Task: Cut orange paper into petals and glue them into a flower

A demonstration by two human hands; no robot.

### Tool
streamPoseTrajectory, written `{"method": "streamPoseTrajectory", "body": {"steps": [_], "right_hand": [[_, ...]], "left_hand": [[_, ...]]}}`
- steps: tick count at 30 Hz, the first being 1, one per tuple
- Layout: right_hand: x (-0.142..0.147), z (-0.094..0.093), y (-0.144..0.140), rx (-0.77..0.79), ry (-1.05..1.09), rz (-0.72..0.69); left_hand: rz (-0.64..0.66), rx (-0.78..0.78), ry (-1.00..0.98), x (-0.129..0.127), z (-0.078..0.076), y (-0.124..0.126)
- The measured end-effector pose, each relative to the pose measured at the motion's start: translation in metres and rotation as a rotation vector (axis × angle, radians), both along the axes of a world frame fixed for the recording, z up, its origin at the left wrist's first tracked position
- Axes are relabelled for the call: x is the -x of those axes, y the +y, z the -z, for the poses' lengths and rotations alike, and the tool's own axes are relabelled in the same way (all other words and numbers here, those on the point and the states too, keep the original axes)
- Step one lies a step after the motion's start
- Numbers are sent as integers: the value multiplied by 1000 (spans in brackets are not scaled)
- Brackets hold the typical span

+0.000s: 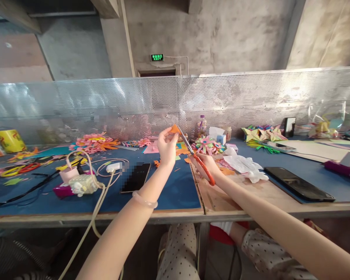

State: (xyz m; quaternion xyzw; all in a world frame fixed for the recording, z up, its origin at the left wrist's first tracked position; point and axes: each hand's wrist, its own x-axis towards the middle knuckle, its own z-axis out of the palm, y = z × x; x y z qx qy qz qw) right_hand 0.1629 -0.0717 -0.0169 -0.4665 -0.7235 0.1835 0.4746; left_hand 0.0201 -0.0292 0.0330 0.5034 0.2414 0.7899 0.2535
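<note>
Left hand (167, 146) was raised over the blue mat (175, 192), fingers pinched shut on a small orange paper (175, 129) at its top. Right hand (205, 165) was closed on the red handles of the scissors (196, 156). Scissor axis ran up-left from right hand to paper; blade tips met the paper's right edge. How far the blades were parted could not be told.

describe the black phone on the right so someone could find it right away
Start at the blue mat on the right half of the table. The phone lies flat near its front edge, right of the crumpled tissue. It is bare, black and glossy, with nothing plugged in.
</note>
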Motion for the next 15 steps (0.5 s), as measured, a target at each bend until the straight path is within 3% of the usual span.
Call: {"method": "streamPoseTrajectory", "body": {"steps": [15], "right_hand": [[0, -2, 0, -29, -38, -4]], "left_hand": [[-37, 9, 3, -1, 2, -1]]}}
